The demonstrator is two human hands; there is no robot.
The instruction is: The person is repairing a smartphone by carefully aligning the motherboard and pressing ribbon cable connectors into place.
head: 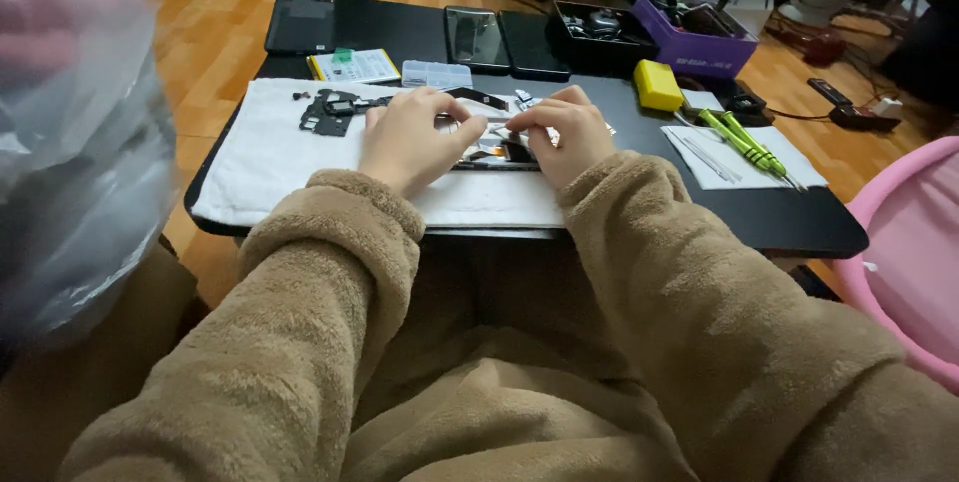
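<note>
Head view: hands (489,137) on flat glossy phone (496,154), soft white towel (270,157).

Both hands low, close together.
My left hand (415,137) and right hand (561,132) curl knuckles-up, fingertips nearly meeting, forearms angled inward.

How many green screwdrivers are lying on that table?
2. Both green screwdrivers lie side by side on the white sheet at the table's right, past the right hand, one slightly nearer than the other. More could be hidden in the purple box.
</note>
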